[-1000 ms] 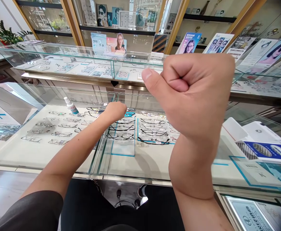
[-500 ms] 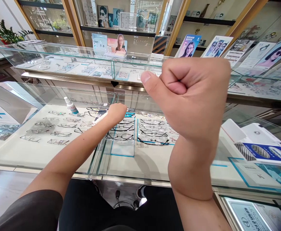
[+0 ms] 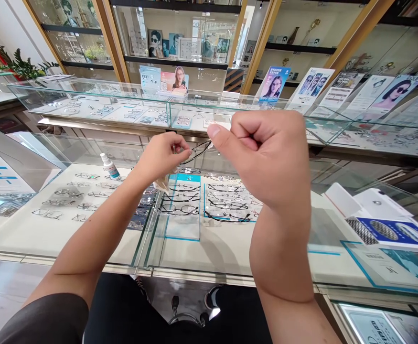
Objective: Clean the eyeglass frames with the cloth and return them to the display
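Observation:
Above the glass display case, my left hand (image 3: 166,155) is closed, its fingers pinching a dark pair of glasses (image 3: 200,152) whose thin parts stretch toward my right hand. A pale cloth (image 3: 162,184) hangs below the left palm. My right hand (image 3: 269,157) is raised close to the camera, fingers curled and thumb pointing left, its tip by the end of the glasses. Whether the right fingers grip the glasses is hard to tell. Rows of eyeglasses (image 3: 183,209) lie in the case below.
A white spray bottle (image 3: 110,167) stands among glasses at the left. An open white and blue box (image 3: 388,227) is on the right. Another glass showcase (image 3: 123,111) with upright advertising cards (image 3: 275,85) runs behind, before wall shelves. The case's glass front edge (image 3: 201,274) is near my legs.
My left hand has risen from the case toward my right hand, with dark glasses and a pale cloth now showing at it. My right hand has shifted slightly left and down.

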Available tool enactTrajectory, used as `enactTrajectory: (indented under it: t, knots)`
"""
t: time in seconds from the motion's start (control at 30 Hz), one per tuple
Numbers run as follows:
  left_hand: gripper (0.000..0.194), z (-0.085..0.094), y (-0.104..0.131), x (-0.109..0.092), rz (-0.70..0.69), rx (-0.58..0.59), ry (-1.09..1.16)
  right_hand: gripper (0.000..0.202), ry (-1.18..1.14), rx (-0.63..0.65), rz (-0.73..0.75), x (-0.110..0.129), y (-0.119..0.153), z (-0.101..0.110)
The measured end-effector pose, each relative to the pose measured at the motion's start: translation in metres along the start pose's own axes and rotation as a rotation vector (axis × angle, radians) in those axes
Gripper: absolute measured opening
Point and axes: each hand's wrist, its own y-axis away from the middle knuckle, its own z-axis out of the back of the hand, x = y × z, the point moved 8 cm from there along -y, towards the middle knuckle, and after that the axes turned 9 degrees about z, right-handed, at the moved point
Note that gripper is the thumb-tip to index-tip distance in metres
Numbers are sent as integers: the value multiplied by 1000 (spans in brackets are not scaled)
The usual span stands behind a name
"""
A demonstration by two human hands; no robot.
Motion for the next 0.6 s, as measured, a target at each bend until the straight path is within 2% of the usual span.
enactTrajectory:
  t: [0.1, 0.27, 0.47, 0.6]
  knots:
    - [18, 27, 9, -10, 8, -55, 286, 57, -3, 91, -85, -11, 1, -7]
    - [18, 46, 23, -27, -25, -38, 578, 39, 25, 260, -185, -23, 5, -26]
    - [19, 51, 33, -37, -81, 2, 670, 28, 30, 220, -190, -21, 4, -29]
    - [22, 51, 34, -35, -60, 8, 676, 21, -4, 177, -159, -19, 3, -26]
